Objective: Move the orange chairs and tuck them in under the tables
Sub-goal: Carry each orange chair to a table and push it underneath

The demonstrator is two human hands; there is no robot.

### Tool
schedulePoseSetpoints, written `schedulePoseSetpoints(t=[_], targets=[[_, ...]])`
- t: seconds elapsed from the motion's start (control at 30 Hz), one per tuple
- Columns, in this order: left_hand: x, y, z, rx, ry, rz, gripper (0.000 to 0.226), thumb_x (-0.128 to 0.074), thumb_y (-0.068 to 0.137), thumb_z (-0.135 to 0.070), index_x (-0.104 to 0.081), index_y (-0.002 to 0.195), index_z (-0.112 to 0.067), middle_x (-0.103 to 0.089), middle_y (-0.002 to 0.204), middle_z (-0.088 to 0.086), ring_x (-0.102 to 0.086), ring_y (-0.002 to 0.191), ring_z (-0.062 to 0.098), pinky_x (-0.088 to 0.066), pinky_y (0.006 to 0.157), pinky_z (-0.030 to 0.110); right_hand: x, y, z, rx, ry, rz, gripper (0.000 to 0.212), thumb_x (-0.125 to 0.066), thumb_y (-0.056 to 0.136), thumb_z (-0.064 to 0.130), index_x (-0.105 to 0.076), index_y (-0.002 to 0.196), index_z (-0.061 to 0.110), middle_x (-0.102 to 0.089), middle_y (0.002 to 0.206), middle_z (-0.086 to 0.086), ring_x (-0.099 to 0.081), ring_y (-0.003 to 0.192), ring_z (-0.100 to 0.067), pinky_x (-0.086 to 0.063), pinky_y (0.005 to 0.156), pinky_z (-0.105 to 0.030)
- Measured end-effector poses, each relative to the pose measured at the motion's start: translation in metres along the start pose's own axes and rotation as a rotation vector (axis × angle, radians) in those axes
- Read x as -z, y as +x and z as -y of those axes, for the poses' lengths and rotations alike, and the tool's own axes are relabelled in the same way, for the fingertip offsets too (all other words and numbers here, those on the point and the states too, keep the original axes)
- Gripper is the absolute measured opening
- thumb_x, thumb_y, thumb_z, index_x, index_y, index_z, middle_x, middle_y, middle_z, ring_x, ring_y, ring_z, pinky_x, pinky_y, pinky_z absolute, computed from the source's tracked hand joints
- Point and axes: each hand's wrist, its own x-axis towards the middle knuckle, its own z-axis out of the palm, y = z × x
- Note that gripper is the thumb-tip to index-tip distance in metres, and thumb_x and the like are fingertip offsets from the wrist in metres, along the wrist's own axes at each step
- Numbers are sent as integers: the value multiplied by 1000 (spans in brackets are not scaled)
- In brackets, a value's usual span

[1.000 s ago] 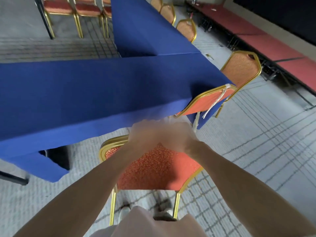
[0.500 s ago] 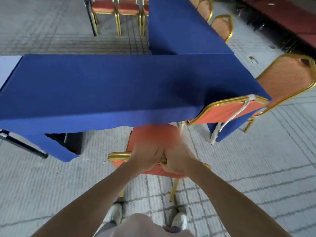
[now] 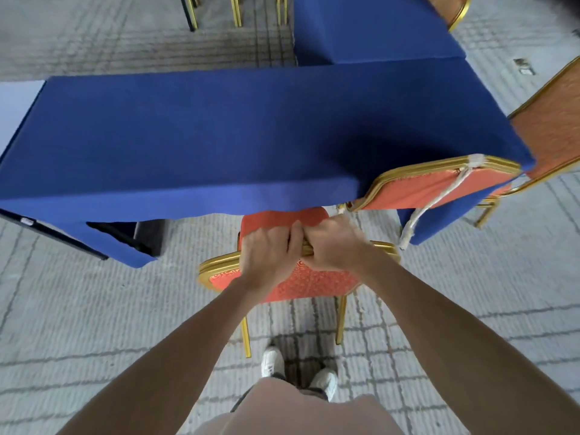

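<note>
An orange chair point(image 3: 314, 282) with a gold frame stands in front of me, its seat partly under the blue-clothed table point(image 3: 219, 136). My left hand point(image 3: 270, 249) and my right hand point(image 3: 334, 243) grip the top rail of its backrest side by side, fingers curled over it. A second orange chair point(image 3: 423, 186) is tucked under the table's right end, with a white cord hanging from its back.
A third orange chair point(image 3: 552, 124) stands at the table's right end. Another blue table point(image 3: 370, 29) runs away at the back, with gold chair legs point(image 3: 235, 11) beyond on the grey carpet. A dark table leg point(image 3: 62, 237) shows at the left. My shoes point(image 3: 273, 361) are behind the chair.
The chair has gone forward, its seat sliding under the table's cloth edge. Both hands kept their grip on the backrest as I stepped closer to the table.
</note>
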Motion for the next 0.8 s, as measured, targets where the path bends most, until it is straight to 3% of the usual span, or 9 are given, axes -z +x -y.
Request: schedulePoseSetpoints(t=[0.1,0.17,0.3,0.4,0.53,0.67,0.8], targets=[[3,11,9,14,0,-21,56,-10,93,-36,-57,70,-15,-32,47,-8,-18,39,5,-10,43,24,5,12,3,-33,48,-39,23,-53,88,43,-63,93,23,-61,68,4,-59,66,-24,-47,68,-32],[5,13,16,16,-5,-17,56,-9,92,-36,-57,71,-15,-33,49,-7,-19,40,7,-10,44,24,5,17,7,-21,53,-60,20,-54,88,41,-61,88,22,-53,60,7,-51,60,-22,-44,64,-29],[6,12,15,3,-7,-17,56,-11,94,-37,-58,73,-14,-32,50,-8,-20,40,8,-11,45,23,0,18,4,-23,71,-96,22,-56,86,43,-63,87,22,-61,67,4,-56,62,-21,-45,63,-28],[8,8,12,89,-104,-42,52,-24,98,-43,-53,63,-20,-37,46,-7,-35,41,8,-18,45,24,-3,15,3,7,97,-115,22,-57,86,42,-66,88,22,-66,72,3,-63,68,-23,-42,61,-28],[7,-5,9,131,-220,-11,52,-39,100,-42,-39,51,-25,-46,48,-4,-46,49,15,-29,53,31,-6,2,8,15,126,-75,19,-55,88,40,-59,78,24,-65,71,3,-52,63,-20,-43,63,-29],[1,-25,-1,217,-200,-15,55,-38,100,-46,-39,49,-24,-54,56,5,-51,60,29,-31,59,33,-18,-13,11,73,175,-62,25,-55,86,41,-66,87,19,-68,76,-2,-65,73,-28,-48,66,-33],[-5,-37,-3,216,-189,-13,56,-31,95,-52,-40,49,-20,-51,52,5,-53,57,27,-32,57,33,-25,-25,14,125,192,-34,27,-54,88,41,-66,93,17,-70,79,-3,-66,77,-28,-45,61,-31]])
